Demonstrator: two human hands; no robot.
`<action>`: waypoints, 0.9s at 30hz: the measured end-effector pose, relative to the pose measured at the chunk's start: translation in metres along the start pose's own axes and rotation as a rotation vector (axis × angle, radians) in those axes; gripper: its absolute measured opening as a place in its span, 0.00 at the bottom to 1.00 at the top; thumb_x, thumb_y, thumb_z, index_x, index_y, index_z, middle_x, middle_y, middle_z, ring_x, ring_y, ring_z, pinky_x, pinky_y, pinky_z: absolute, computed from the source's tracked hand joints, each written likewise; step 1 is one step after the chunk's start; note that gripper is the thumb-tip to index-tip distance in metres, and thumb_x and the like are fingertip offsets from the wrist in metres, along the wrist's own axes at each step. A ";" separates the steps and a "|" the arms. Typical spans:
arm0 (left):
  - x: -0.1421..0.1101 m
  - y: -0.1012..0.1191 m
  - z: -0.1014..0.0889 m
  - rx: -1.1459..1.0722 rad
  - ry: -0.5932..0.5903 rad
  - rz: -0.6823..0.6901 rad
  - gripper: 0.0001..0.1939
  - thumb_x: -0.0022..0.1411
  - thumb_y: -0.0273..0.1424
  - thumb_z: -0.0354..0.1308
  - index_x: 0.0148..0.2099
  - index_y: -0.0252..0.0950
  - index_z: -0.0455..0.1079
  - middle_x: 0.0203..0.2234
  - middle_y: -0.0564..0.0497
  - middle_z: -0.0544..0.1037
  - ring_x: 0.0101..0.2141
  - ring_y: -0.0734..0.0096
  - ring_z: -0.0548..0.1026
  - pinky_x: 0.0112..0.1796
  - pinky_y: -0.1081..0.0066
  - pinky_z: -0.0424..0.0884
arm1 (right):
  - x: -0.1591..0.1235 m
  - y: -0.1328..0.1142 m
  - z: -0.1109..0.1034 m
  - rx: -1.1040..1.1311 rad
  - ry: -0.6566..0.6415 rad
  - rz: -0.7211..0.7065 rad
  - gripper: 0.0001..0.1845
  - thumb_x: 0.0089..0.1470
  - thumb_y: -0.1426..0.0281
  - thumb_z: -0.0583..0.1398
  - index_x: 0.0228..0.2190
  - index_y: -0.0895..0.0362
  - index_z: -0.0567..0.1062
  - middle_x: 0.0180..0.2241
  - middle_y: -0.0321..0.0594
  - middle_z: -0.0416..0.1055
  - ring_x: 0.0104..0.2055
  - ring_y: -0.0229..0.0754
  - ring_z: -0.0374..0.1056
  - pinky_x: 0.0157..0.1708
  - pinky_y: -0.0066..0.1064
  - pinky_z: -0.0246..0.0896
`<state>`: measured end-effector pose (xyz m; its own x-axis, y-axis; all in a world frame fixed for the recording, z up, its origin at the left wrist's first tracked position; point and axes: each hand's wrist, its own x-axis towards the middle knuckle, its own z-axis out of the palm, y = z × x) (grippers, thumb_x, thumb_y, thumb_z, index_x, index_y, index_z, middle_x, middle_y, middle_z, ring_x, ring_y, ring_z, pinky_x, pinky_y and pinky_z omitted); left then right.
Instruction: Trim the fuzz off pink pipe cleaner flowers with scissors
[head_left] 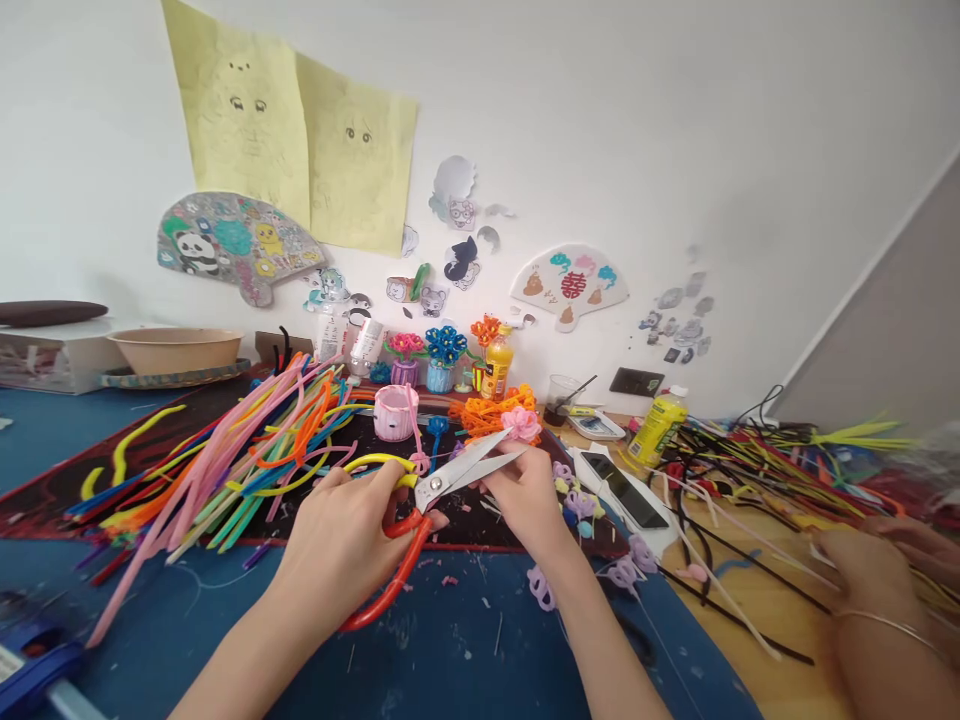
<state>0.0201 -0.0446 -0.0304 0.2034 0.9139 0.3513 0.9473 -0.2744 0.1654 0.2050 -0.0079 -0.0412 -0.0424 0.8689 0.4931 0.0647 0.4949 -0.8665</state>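
My left hand (pixel 341 545) is closed round the red and yellow handles of a pair of scissors (pixel 450 478), whose blades are parted and point right and up. My right hand (pixel 525 495) pinches a small pink pipe-cleaner flower (pixel 520 423) right at the blade tips. Both hands hover over a dark mat (pixel 465 520) on the blue table (pixel 450 650).
A heap of coloured pipe cleaners (pixel 247 450) lies to the left. A pink cup (pixel 395 411), small flower pots (pixel 440 358) and an orange bundle (pixel 484 415) stand behind. Phones (pixel 622 488) and a glue bottle (pixel 658 425) sit right. Another person's hands (pixel 877 570) work among dark pipe cleaners (pixel 750 470).
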 end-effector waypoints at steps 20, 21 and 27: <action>0.001 -0.004 -0.001 0.089 -0.064 -0.015 0.18 0.60 0.49 0.47 0.32 0.41 0.68 0.23 0.51 0.78 0.27 0.61 0.76 0.24 0.72 0.49 | 0.002 0.005 -0.010 -0.214 -0.044 -0.086 0.09 0.53 0.70 0.58 0.25 0.59 0.77 0.23 0.39 0.72 0.27 0.40 0.66 0.28 0.29 0.61; 0.001 -0.004 -0.002 0.090 -0.056 -0.009 0.18 0.60 0.49 0.47 0.32 0.41 0.68 0.23 0.51 0.77 0.27 0.61 0.76 0.24 0.72 0.49 | 0.002 0.006 -0.010 -0.204 -0.047 -0.084 0.09 0.53 0.70 0.58 0.26 0.59 0.77 0.24 0.39 0.72 0.27 0.40 0.66 0.29 0.29 0.62; -0.001 -0.005 -0.003 0.080 -0.051 0.007 0.17 0.60 0.48 0.48 0.31 0.42 0.69 0.22 0.50 0.77 0.26 0.60 0.76 0.23 0.72 0.48 | 0.002 0.004 -0.010 -0.176 -0.076 -0.075 0.09 0.53 0.71 0.58 0.31 0.58 0.79 0.25 0.39 0.72 0.27 0.40 0.66 0.30 0.30 0.62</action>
<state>0.0149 -0.0449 -0.0286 0.2207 0.9266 0.3045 0.9621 -0.2580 0.0880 0.2153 -0.0035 -0.0429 -0.1282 0.8303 0.5424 0.2318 0.5569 -0.7976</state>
